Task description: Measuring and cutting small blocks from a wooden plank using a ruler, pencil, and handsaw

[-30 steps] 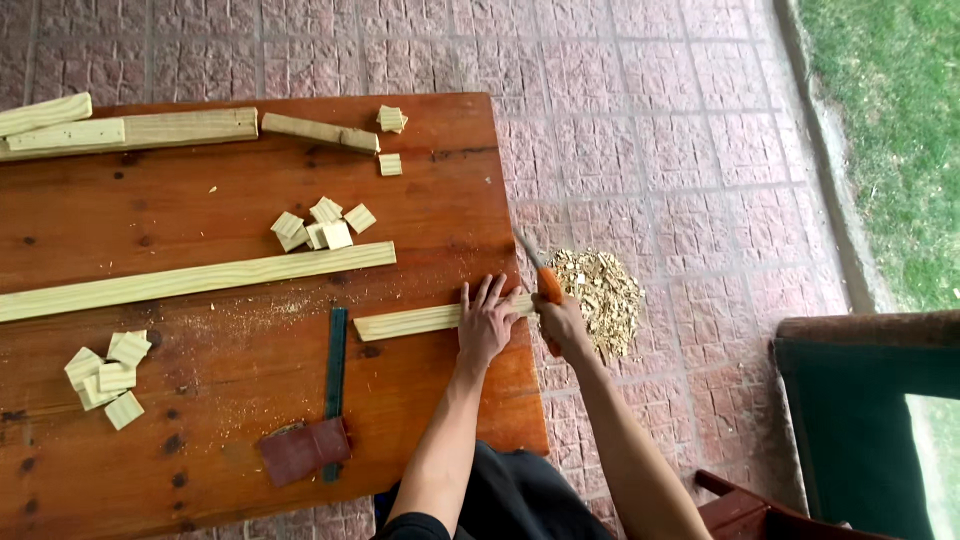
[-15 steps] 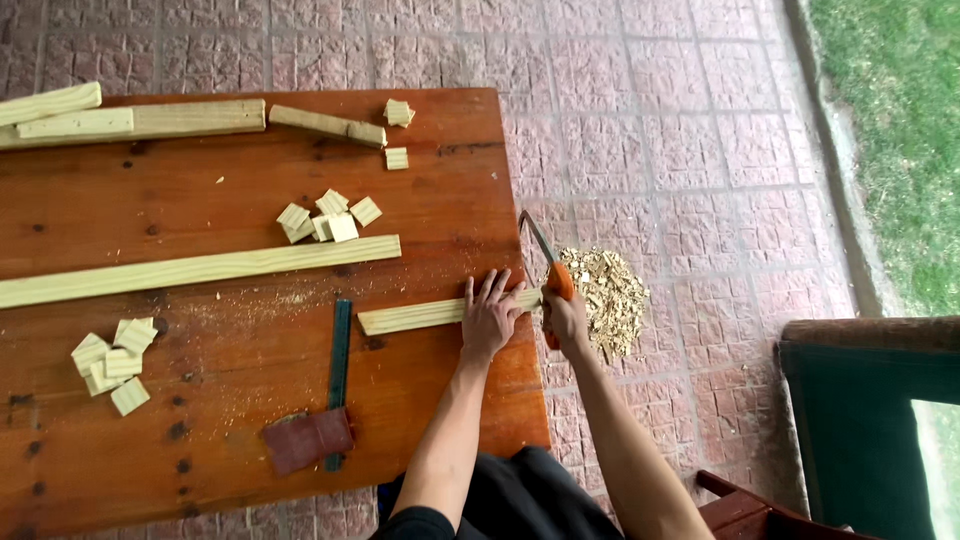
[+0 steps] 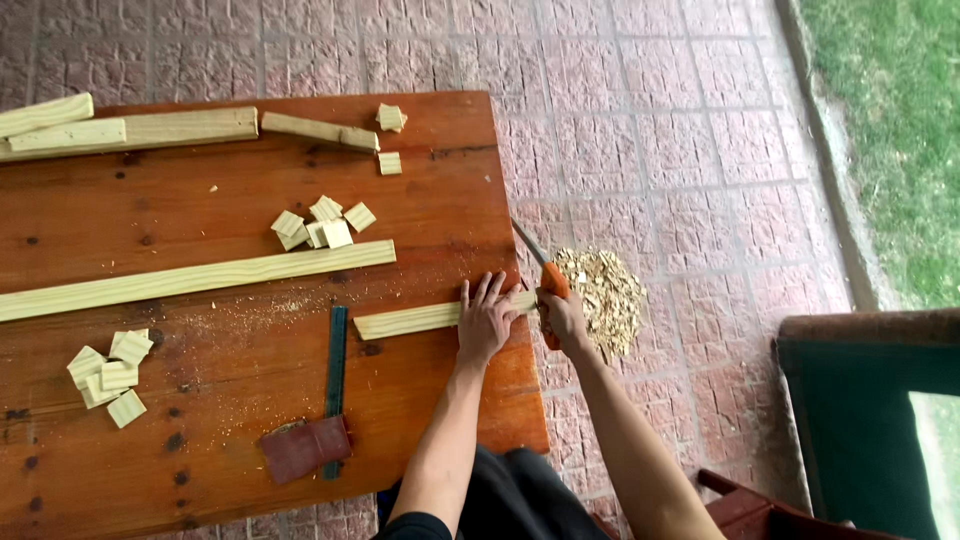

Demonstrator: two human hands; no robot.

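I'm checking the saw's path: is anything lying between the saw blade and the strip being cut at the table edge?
Nothing visible does. The right hand grips the orange-handled saw right at the end of the wood strip, which overhangs the table edge. The left hand presses the strip down just beside the blade, very close to it.

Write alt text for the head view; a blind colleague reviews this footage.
A person's left hand presses a wood strip to a red-brown table while the right hand saws its overhanging end with an orange-handled saw. Sawdust lies on the brick floor below.
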